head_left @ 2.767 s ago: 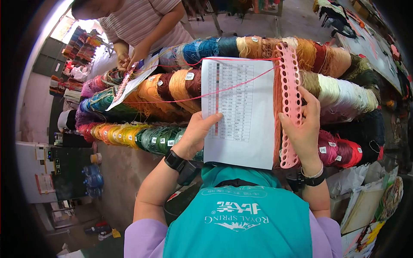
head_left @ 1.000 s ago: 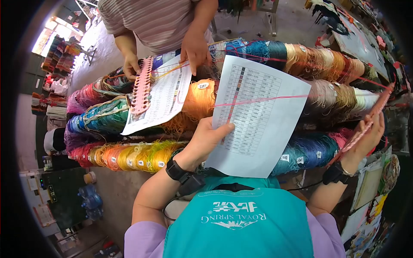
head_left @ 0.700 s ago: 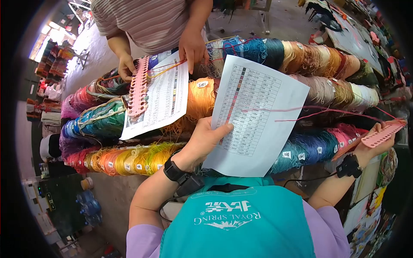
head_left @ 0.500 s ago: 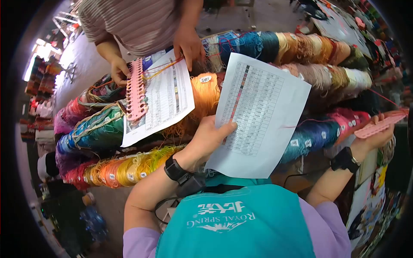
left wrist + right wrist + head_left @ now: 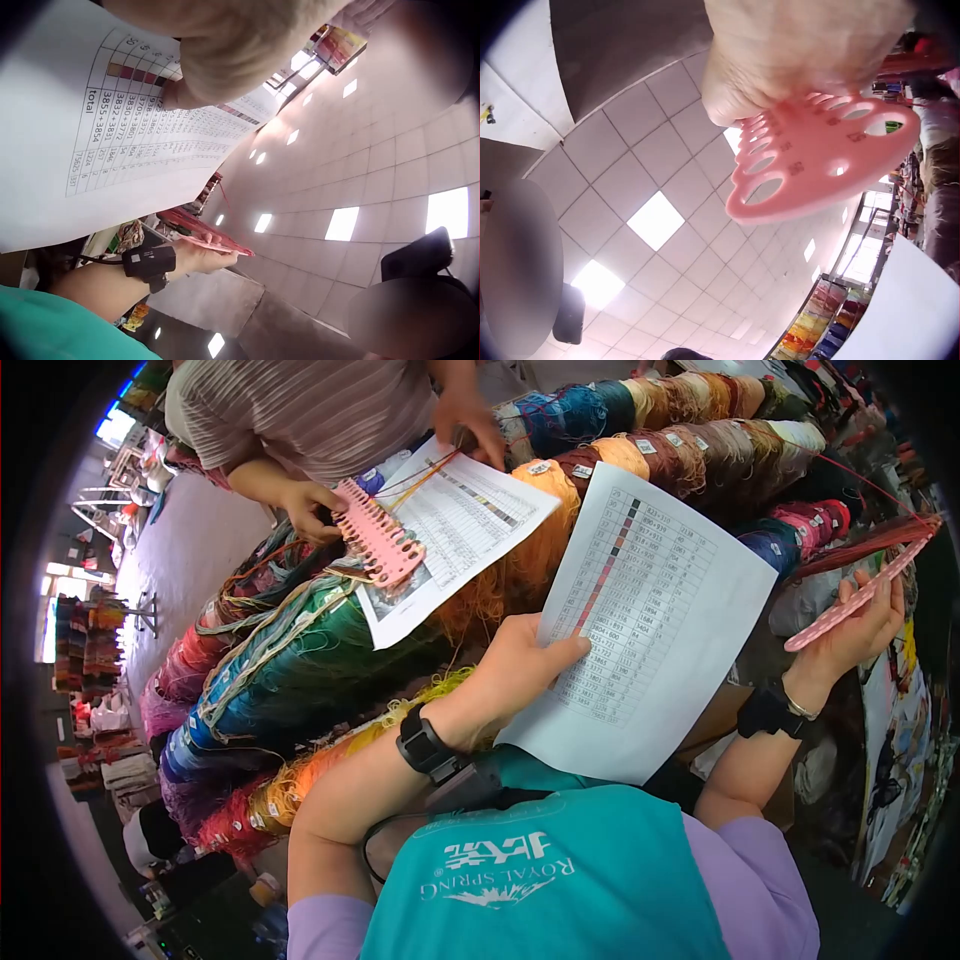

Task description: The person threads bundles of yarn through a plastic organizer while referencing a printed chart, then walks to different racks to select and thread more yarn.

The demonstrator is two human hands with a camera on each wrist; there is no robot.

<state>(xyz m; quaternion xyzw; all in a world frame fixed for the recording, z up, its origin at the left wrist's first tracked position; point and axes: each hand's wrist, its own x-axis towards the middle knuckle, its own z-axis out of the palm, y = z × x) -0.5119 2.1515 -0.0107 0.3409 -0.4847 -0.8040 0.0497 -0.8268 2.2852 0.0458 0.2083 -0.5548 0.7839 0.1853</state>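
My left hand (image 5: 525,660) pinches a printed paper chart (image 5: 680,630) with its thumb on the front, beside a column of colour squares. The chart has rows of numbers. Away to the right, my right hand (image 5: 850,632) holds a pink thread organizer card (image 5: 878,590), tilted nearly edge-on in the head view. Round holes and printed numbers along the card (image 5: 817,169) show in the right wrist view. Dark red threads (image 5: 865,550) hang from it, and a thin red strand stretches back toward the spools.
Rows of labelled thread bundles (image 5: 690,460) in many colours run across below the hands. Opposite, another person's hand (image 5: 315,510) holds a second pink organizer card (image 5: 378,538) over another printed sheet (image 5: 490,495). Boards and papers (image 5: 890,760) stand at the right.
My right hand has carried the pink card from the chart's right edge far out to the right, turning it. My left hand keeps holding the chart. The head view has swung round.
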